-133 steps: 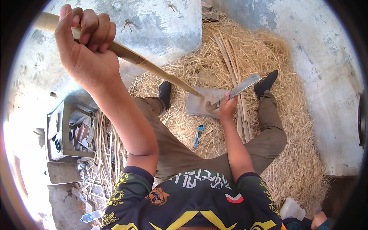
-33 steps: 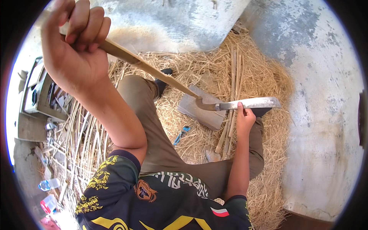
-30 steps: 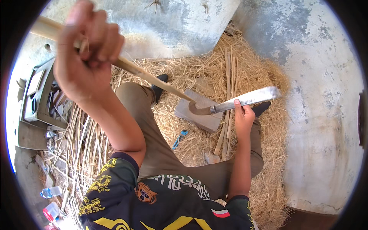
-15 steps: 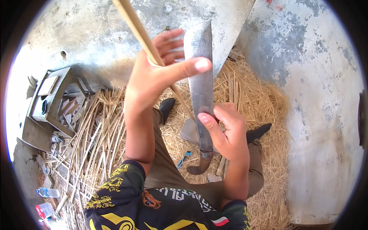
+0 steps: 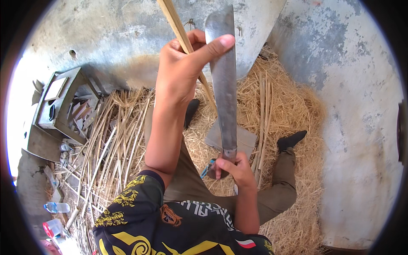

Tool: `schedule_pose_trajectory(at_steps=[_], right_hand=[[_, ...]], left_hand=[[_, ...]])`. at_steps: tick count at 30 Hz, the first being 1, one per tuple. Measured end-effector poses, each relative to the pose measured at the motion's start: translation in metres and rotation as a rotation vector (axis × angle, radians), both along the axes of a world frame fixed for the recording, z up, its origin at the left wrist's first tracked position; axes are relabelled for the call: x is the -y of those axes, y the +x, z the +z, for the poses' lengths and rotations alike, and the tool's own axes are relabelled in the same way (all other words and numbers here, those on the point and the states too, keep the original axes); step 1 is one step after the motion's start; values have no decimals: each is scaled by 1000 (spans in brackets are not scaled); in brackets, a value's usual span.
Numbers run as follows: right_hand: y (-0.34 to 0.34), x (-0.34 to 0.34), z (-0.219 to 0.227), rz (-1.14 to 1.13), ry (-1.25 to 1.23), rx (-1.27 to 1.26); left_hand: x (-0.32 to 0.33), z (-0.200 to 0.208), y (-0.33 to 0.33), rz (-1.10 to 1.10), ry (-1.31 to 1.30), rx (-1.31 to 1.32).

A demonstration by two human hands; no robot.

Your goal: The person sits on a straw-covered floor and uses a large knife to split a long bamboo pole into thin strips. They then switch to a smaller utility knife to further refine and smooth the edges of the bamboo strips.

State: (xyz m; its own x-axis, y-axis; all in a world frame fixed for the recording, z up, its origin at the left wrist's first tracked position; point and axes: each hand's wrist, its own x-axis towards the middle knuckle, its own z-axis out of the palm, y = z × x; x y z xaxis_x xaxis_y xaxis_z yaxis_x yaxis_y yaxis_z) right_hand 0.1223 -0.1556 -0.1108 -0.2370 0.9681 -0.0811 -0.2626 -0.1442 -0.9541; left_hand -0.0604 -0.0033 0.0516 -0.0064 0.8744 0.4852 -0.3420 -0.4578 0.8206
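Note:
A machete (image 5: 224,80) with a wide grey blade stands upright in front of me, its tip upward. My right hand (image 5: 238,171) is wrapped round its dark handle (image 5: 228,162). Higher up, the thumb of my left hand (image 5: 182,68) lies across the front of the blade near the tip, with the fingers partly hidden behind. A long split bamboo stick (image 5: 175,24) rests in the crook between that thumb and forefinger. It slants from the top down behind the blade, where its lower end is close to a flat grey slab (image 5: 244,140) between my legs.
Straw-like shavings (image 5: 293,102) cover the floor between my feet and the wall, with long bamboo pieces (image 5: 264,114) on them. Many thin strips (image 5: 114,140) lie at left, near a worn wooden stand (image 5: 53,114). Plastic bottles (image 5: 57,207) lie lower left. A blue-handled tool (image 5: 205,171) shows beside my right hand.
My right hand has slid down from the blade to the machete's handle. My left hand has moved up and right, and its fingers have closed in on the blade near the tip.

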Motion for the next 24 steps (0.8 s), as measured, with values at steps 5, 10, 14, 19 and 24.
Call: schedule_pose_trajectory(at_steps=[5, 10, 14, 19, 24], right_hand=[[4, 21, -11, -138, -60, -185], [-5, 47, 9, -588, 126, 51], [26, 63, -5, -338, 0, -174], [19, 83, -35, -538, -63, 274], [18, 90, -37, -615, -31, 447]], left_hand=[[-14, -11, 7, 256, 231, -47], [-22, -9, 0, 395, 585, 88], [-26, -10, -5, -142, 569, 201], [0, -8, -13, -445, 417, 250], [-2, -10, -3, -415, 444, 278]])
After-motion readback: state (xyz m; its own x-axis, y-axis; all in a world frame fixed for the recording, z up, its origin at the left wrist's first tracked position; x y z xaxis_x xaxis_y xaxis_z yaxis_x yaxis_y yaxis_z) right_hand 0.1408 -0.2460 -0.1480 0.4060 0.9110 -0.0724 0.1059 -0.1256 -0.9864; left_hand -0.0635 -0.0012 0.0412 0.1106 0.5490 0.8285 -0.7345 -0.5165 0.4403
